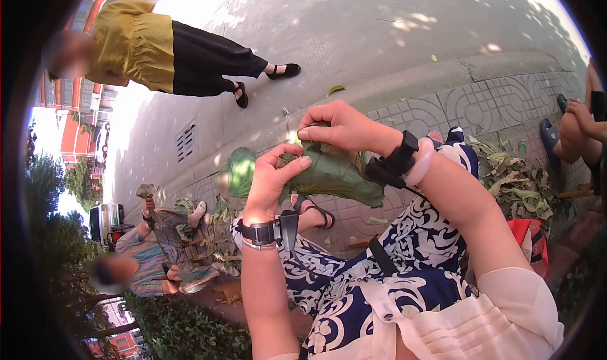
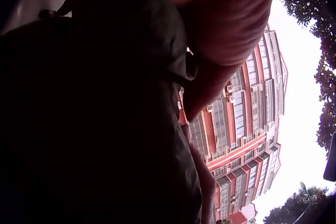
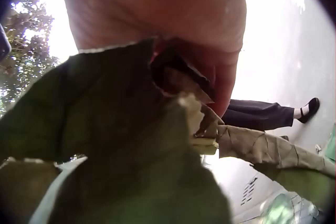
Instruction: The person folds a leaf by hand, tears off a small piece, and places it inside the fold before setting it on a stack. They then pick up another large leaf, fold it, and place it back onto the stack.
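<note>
A bundle of large green leaves (image 1: 335, 176), partly wilted with browned, torn edges, is held above the lap in the head view. My left hand (image 1: 272, 173) pinches it from the left, thumb on the near side. With curled fingers, my right hand (image 1: 348, 129) grips its upper edge close to the left fingertips. Seen from the right wrist, brownish folded leaf strips (image 3: 262, 148) come out beside the curled fingers, and a broad green leaf (image 3: 126, 171) hangs below the palm. The left wrist view is mostly filled by a dark leaf (image 2: 94, 129) that hides the fingertips.
Wilted leaves (image 1: 518, 176) lie heaped on the paving at the right, near a red bag (image 1: 531, 240). A person in a yellow top (image 1: 142, 50) stands on the road. Another person, in striped clothing (image 1: 148, 268), sits at lower left holding leaves. Someone's legs (image 1: 578, 132) show at far right.
</note>
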Demonstrator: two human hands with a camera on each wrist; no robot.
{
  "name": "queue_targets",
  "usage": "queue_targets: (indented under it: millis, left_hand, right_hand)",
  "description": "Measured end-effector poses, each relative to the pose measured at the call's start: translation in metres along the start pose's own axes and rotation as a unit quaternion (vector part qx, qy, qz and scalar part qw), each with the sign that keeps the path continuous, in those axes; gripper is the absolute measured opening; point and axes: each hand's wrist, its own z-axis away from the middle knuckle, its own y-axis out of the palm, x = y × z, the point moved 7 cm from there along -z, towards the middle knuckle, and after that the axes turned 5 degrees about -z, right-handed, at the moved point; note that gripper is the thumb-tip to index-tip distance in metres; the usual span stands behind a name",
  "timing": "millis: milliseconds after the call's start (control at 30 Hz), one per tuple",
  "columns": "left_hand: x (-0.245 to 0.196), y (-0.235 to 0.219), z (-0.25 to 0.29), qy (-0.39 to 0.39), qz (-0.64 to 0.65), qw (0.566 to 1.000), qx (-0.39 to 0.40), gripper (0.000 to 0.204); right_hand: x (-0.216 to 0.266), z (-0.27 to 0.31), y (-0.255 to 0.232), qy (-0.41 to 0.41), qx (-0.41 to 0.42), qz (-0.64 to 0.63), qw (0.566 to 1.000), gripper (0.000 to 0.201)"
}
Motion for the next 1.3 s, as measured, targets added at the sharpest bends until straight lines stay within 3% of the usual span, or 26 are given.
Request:
queue_targets:
  millis: [267,367,567,767,867,933,1033,1100,1300]
  left_hand:
    - [0.004,-0.007,-0.001,-0.004,-0.010,0.999,-0.031,0.014]
    - [0.003,-0.009,-0.001,-0.001,-0.042,0.999,-0.027,0.015]
    - [-0.003,-0.008,0.000,0.008,-0.092,0.996,-0.019,0.014]
    - [0.006,-0.007,-0.002,0.025,0.025,0.998,-0.056,0.013]
    - [0.009,-0.006,-0.004,0.054,0.097,0.991,-0.072,0.012]
    - [0.010,-0.009,-0.003,0.066,0.099,0.990,-0.075,0.013]
    - [0.011,-0.009,-0.003,0.088,0.071,0.992,-0.052,0.016]
    - [0.012,-0.007,0.000,0.056,0.032,0.997,-0.031,0.024]
    - [0.029,-0.009,-0.001,0.083,-0.054,0.992,-0.076,0.026]
  right_hand:
    - [0.001,0.004,0.008,0.006,0.069,0.077,0.995,0.035]
    - [0.000,0.005,0.011,-0.001,0.077,0.079,0.994,0.035]
    - [-0.007,0.004,0.012,0.060,0.109,0.058,0.991,0.026]
    - [0.002,0.003,0.012,-0.034,0.047,0.118,0.991,0.023]
    - [0.004,0.004,0.011,0.038,0.028,0.052,0.998,0.021]
    - [0.000,0.000,0.012,0.020,0.002,0.035,0.999,0.023]
    - [0.006,0.000,0.016,0.067,0.019,0.031,0.997,0.018]
    - [0.009,0.003,0.021,0.090,0.037,0.036,0.995,0.017]
    - [0.007,0.003,0.028,0.103,0.090,0.058,0.989,0.021]
